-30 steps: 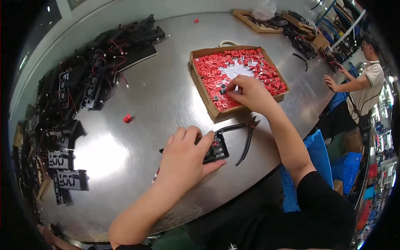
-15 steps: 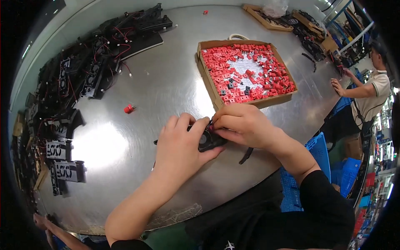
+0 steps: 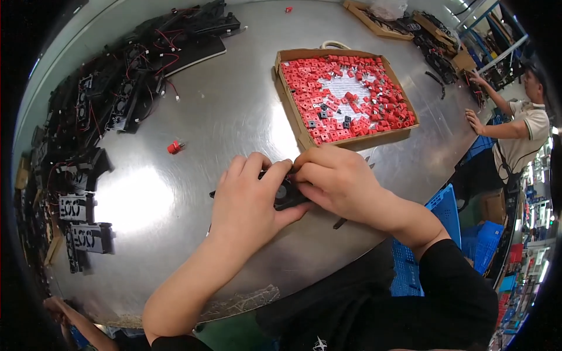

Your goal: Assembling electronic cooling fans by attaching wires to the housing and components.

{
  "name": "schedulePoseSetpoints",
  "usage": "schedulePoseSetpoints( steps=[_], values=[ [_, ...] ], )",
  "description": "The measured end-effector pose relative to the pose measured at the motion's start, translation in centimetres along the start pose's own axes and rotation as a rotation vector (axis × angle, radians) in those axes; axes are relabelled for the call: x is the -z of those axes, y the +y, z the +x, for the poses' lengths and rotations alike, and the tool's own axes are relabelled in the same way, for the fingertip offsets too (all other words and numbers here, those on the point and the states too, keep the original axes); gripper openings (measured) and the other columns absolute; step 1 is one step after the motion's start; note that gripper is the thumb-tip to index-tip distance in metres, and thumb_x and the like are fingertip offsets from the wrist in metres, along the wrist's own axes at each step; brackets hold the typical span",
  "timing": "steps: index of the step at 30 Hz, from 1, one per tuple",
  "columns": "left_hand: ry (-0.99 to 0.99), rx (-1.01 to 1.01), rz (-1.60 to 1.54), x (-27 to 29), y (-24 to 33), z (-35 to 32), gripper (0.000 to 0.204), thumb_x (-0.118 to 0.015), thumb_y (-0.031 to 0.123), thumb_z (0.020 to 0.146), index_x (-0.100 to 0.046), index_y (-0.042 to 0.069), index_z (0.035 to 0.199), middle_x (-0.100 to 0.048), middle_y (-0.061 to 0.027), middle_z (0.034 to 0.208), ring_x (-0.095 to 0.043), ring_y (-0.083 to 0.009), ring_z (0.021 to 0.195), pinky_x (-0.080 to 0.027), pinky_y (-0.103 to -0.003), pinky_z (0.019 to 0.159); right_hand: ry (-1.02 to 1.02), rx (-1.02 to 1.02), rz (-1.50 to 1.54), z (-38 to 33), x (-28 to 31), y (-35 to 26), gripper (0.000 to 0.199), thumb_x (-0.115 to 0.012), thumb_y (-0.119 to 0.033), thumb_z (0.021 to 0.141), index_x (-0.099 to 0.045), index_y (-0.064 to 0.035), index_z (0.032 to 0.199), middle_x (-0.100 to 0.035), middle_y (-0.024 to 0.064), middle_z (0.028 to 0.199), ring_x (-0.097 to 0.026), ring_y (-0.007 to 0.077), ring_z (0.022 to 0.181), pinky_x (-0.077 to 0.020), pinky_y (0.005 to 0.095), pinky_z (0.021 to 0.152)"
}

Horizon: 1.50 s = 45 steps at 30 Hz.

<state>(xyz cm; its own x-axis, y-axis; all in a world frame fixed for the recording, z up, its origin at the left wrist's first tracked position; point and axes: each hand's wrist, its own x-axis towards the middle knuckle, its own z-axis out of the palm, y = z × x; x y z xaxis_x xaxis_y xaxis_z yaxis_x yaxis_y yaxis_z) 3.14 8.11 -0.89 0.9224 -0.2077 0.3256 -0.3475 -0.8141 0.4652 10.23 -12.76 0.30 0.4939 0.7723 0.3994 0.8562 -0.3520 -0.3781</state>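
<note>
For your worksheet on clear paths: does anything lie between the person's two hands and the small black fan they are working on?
Nothing visible does. The left hand and the right hand both already rest on the small black fan, fingers meeting over it. The cardboard box of red parts sits farther back on the metal table.

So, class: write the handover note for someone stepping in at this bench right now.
Left hand: pressed over a small black fan on the metal table.
Right hand: fingers pinched at the fan's top edge; anything between them is hidden.
Cardboard tray of red parts sits just beyond the hands; one loose red part lies left.
Black fans are piled far left.
</note>
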Motion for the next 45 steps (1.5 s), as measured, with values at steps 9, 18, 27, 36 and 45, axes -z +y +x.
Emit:
schedulePoseSetpoints(
  steps=[9, 18, 27, 36, 45],
  values=[
    [-0.026, -0.004, -0.002, 0.2, 0.0, 0.0, 0.062, -0.094, 0.040, 0.070, -0.072, 0.012, 0.121, -0.063, -0.0083, 0.107, -0.060, -0.0301, 0.100, -0.055, -0.043, 0.085, -0.045, -0.115, -0.069, 0.1, 0.3, -0.4, 0.020, -0.082, -0.009, 0.079, -0.070, -0.0073, 0.095, -0.067, 0.0075, 0.104, -0.069, 0.0297, 0.096, -0.0576, 0.0413, 0.078],
    [-0.039, 0.013, -0.056, 0.0, -0.4, -0.1, 0.063, -0.094, 0.039, 0.070, -0.073, 0.012, 0.123, -0.063, -0.0107, 0.111, -0.060, -0.0345, 0.106, -0.055, -0.046, 0.089, -0.098, -0.026, -0.022, 0.1, 0.6, -0.2, 0.017, -0.080, -0.006, 0.080, -0.070, -0.0048, 0.095, -0.070, 0.0085, 0.105, -0.071, 0.0304, 0.088, -0.0581, 0.0404, 0.076],
    [-0.049, 0.005, -0.063, 0.0, 0.0, 0.5, 0.061, -0.093, 0.040, 0.071, -0.073, 0.011, 0.121, -0.063, -0.0111, 0.113, -0.060, -0.0356, 0.108, -0.054, -0.048, 0.092, -0.071, -0.097, -0.091, 0.0, 0.9, -0.3, 0.016, -0.079, -0.005, 0.081, -0.071, -0.0055, 0.095, -0.071, 0.0080, 0.102, -0.071, 0.0314, 0.087, -0.0577, 0.0418, 0.073],
    [-0.023, -0.031, 0.027, -0.2, 0.0, -0.3, 0.065, -0.096, 0.044, 0.067, -0.073, 0.011, 0.118, -0.064, -0.0121, 0.108, -0.060, -0.0360, 0.103, -0.052, -0.048, 0.086, -0.016, 0.059, -0.121, -0.3, -1.3, 0.9, 0.016, -0.068, -0.018, 0.083, -0.064, -0.0099, 0.096, -0.064, 0.0059, 0.090, -0.069, 0.0278, 0.080, -0.0552, 0.0426, 0.069],
    [-0.074, 0.052, 0.014, -0.4, 0.2, 0.1, 0.061, -0.096, 0.038, 0.065, -0.065, 0.005, 0.106, -0.060, -0.0133, 0.109, -0.058, -0.0388, 0.106, -0.050, -0.049, 0.090, 0.106, 0.195, -0.149, -0.7, -1.7, 2.1, 0.014, -0.068, -0.020, 0.083, -0.064, -0.0087, 0.090, -0.064, 0.0061, 0.093, -0.066, 0.0281, 0.092, -0.0544, 0.0413, 0.078]
  ],
)
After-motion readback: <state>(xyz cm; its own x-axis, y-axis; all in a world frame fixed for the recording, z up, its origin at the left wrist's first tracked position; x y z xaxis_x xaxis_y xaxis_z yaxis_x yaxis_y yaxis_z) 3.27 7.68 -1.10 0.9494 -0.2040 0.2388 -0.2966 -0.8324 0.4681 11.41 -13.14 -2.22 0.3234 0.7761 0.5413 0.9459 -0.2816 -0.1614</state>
